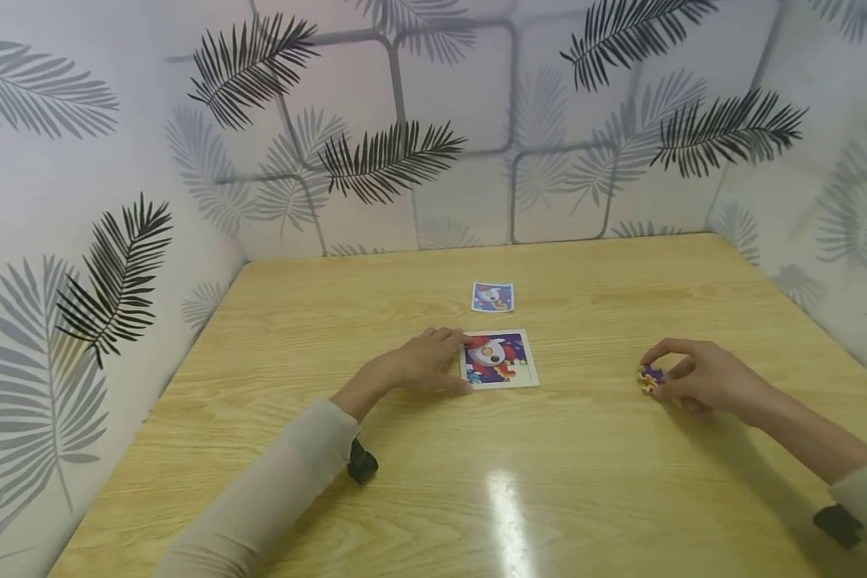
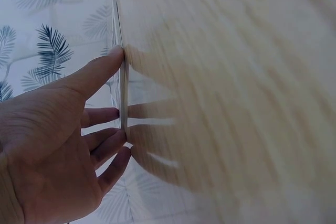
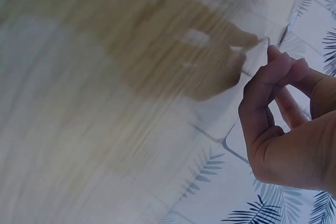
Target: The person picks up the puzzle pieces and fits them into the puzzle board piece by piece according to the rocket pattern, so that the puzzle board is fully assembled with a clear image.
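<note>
A square jigsaw board (image 1: 502, 361) with a white border lies on the table, its picture purple, red and white. Bare white shows in the picture's lower right part. My left hand (image 1: 429, 363) rests at the board's left side, thumb by the near corner and fingers along the edge; in the left wrist view the board (image 2: 122, 85) appears edge-on against the fingertips. Farther right, my right hand (image 1: 708, 379) pinches a small purple and orange jigsaw piece (image 1: 650, 377) between thumb and index finger, low over the table. Whether more pieces lie under those fingers is hidden.
A small picture card (image 1: 492, 297) with a similar design lies just behind the board. The wooden table (image 1: 318, 321) ends at leaf-patterned walls (image 1: 462, 193) at the back and sides. Glare streaks the table's near middle.
</note>
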`<state>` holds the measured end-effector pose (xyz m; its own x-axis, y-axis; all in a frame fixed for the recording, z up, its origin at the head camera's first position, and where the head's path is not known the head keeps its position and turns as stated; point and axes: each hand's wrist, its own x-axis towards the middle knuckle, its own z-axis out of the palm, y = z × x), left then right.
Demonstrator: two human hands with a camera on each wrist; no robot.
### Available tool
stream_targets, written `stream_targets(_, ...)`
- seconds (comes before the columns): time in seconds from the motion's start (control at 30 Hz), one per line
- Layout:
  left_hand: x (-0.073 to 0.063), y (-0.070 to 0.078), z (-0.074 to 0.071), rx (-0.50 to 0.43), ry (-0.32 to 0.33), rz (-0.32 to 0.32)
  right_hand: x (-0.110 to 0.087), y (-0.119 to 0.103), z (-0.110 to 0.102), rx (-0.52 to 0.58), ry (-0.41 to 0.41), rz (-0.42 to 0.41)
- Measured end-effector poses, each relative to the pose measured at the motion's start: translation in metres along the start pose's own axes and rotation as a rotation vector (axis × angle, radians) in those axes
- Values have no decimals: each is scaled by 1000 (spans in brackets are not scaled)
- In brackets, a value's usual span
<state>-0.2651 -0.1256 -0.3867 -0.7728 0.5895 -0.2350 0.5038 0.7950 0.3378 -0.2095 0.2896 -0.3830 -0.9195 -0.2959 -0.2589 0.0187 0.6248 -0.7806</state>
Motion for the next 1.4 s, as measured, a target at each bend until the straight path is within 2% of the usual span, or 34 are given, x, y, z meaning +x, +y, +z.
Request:
stream_targets(0.23, 2, 1, 4, -5, -10, -6, -2, 1, 0, 37, -6, 20)
stream_targets(0.8, -1, 1, 2, 15, 4, 0, 1, -6, 1, 77, 24, 45)
stream_targets(1.1, -2, 0, 1, 5, 5, -3, 7, -10, 3, 65, 32, -24)
stream_targets(1.4, -2, -1, -1, 5, 7, -2, 11, -16, 6, 71, 55, -46)
